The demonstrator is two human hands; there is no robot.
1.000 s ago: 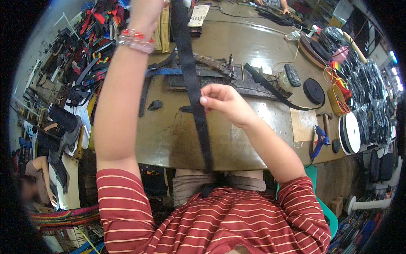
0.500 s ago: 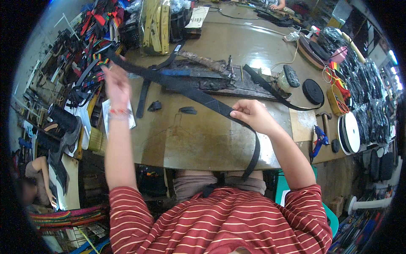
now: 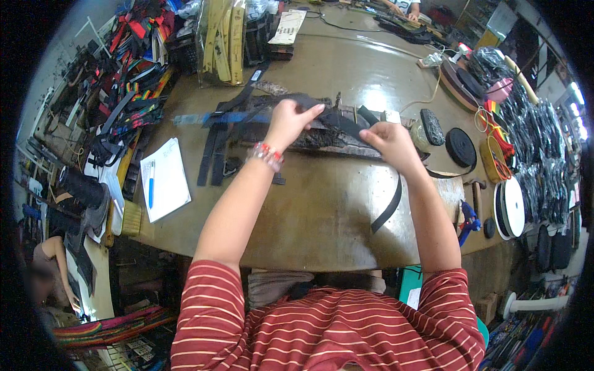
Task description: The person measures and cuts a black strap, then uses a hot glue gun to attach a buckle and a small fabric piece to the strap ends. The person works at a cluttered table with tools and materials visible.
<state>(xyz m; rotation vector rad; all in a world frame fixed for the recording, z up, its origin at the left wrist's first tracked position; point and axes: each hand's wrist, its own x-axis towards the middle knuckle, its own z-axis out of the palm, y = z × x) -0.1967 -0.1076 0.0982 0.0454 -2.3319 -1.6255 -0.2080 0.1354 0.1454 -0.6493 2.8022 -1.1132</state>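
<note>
There's a flat black strap point(image 3: 349, 127) over the cluttered board point(image 3: 356, 147) — left hand point(image 3: 291, 122) and right hand point(image 3: 392, 143) both pinching it, partly covering it, loose end point(image 3: 390, 207) curling down; paper point(image 3: 170, 188) lies left, black roll point(image 3: 460, 146) right

Near side of the long dark board point(image 3: 309, 141): an open stretch of worktop point(image 3: 315, 216), interrupted toward the board's right end by the drooping tail of a black strap point(image 3: 388, 209). Above the board: left hand point(image 3: 292, 125) and right hand point(image 3: 391, 144) obstruct passage. Beyond it: broad free room. To its left: a white notepad point(image 3: 173, 185); beyond its left end, an upright bagged yellow bundle point(image 3: 218, 43). To its right: a black coil point(image 3: 461, 147).
</note>
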